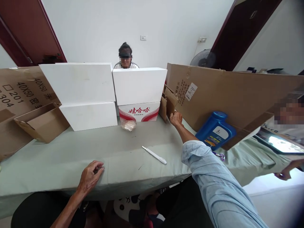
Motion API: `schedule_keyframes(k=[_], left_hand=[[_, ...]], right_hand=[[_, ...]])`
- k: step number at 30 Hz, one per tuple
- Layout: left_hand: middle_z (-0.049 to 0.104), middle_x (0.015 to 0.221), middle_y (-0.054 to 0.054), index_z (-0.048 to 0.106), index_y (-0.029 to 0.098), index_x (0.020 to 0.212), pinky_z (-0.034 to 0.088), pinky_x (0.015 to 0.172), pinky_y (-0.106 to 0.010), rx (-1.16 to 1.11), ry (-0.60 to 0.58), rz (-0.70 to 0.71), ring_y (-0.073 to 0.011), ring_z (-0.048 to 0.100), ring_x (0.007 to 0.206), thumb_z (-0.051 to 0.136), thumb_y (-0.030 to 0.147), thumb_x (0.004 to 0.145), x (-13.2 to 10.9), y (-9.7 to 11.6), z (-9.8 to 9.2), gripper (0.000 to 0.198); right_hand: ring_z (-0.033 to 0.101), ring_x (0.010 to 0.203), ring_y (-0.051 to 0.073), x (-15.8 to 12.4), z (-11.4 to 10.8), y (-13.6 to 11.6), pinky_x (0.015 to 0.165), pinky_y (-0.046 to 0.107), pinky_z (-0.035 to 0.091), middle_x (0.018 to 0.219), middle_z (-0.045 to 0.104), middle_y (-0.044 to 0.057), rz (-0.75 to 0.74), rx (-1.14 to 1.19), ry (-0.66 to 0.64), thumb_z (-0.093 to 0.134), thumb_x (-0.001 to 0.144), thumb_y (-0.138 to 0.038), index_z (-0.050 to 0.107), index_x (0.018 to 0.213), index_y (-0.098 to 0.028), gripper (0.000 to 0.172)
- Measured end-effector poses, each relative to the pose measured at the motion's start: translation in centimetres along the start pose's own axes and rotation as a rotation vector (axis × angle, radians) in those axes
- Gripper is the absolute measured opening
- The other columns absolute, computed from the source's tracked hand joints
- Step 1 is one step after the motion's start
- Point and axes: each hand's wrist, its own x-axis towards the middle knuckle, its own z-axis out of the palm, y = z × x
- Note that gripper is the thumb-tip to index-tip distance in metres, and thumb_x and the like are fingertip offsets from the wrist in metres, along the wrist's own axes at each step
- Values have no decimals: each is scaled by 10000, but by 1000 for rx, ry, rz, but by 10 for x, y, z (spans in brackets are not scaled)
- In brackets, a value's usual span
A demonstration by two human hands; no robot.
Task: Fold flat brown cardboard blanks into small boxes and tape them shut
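On the green tablecloth (122, 153), my left hand (91, 174) rests near the front edge, loosely curled, with a gap between thumb and forefinger and nothing held. My right hand (176, 118) reaches far forward, its fingers closed at the near edge of a small brown cardboard box (171, 103) with raised flaps. What lies behind those fingers is hidden. A white scalpel-like knife (154, 155) lies between my hands, its narrow end pointing away to the left. Crumpled clear plastic (128, 125) sits farther back. Beside my right forearm leans a blue plastic bottle (216, 131).
White boxes (86, 84) are stacked two high at the back, one with red printing (139, 112). Large cardboard panels (228, 95) flank both sides. An open carton (46, 123) stands left. One person (125, 65) sits opposite; another person's hand (286, 171) shows at right.
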Motion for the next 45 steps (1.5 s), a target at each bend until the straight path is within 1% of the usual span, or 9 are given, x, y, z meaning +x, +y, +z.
schedule_keyframes(k=[6, 10, 14, 18, 22, 26, 29, 35, 45], left_hand=[[758, 862, -32, 775, 246, 907, 580, 705, -316, -8, 1, 6, -216, 700, 771, 626, 498, 880, -1, 2, 0, 295], [757, 853, -36, 767, 247, 891, 581, 725, -328, -31, -2, 13, -220, 703, 771, 629, 489, 857, 0, 2, -1, 281], [760, 850, -42, 763, 240, 881, 589, 753, -346, -76, 10, 4, -225, 720, 776, 610, 481, 830, 1, 5, -2, 290], [764, 846, -45, 755, 230, 874, 593, 754, -343, -108, 20, -4, -220, 730, 774, 593, 469, 808, -3, 11, -6, 295], [770, 859, -42, 754, 227, 878, 573, 718, -327, -94, 61, -1, -214, 718, 776, 583, 445, 818, -13, 17, -12, 283], [763, 840, -36, 763, 224, 905, 558, 665, -320, -102, 132, -3, -208, 704, 732, 577, 443, 835, -29, 19, -11, 295], [760, 812, -40, 758, 221, 898, 580, 678, -332, -118, 188, -7, -213, 712, 712, 565, 444, 853, -42, 20, -3, 298], [782, 883, -78, 744, 218, 884, 611, 827, -399, -87, 265, -10, -263, 754, 859, 552, 398, 883, -58, 21, 12, 263], [777, 933, -83, 737, 231, 854, 579, 924, -426, -48, 314, 5, -279, 708, 949, 595, 236, 846, -62, 21, 24, 143]], right_hand=[[709, 1174, 265, -17, 9, 7, 1066, 500, 564, 1276, 739, 104, -14, 55, -55, 645, 1102, -511, 715, 1285, -170, 393], [711, 1139, 256, -41, 3, 21, 1033, 484, 584, 1271, 727, 98, -37, 65, -72, 666, 1096, -481, 705, 1287, -171, 366], [714, 1093, 243, -73, -4, 30, 1003, 460, 593, 1215, 733, 86, -107, 78, -92, 680, 1089, -473, 722, 1209, -174, 325], [710, 1107, 240, -116, -1, 31, 1036, 464, 571, 1211, 744, 88, -227, 110, -88, 680, 1084, -419, 732, 1171, -168, 270], [720, 1017, 228, -174, 12, 33, 989, 371, 543, 1131, 773, 112, -363, 158, -69, 587, 1054, -304, 768, 1087, -175, 225], [718, 893, 237, -231, 30, 39, 893, 345, 546, 1042, 772, 111, -457, 202, -34, 574, 1008, -355, 780, 1087, -185, 278], [711, 914, 263, -258, 41, 43, 881, 359, 545, 989, 755, 117, -498, 222, -1, 573, 992, -388, 777, 1058, -184, 296], [674, 953, 296, -263, 51, 47, 903, 392, 524, 967, 744, 144, -540, 250, 52, 548, 983, -418, 769, 997, -192, 316], [676, 940, 304, -258, 52, 48, 880, 413, 531, 955, 744, 144, -564, 283, 44, 528, 967, -520, 767, 914, -212, 394]])
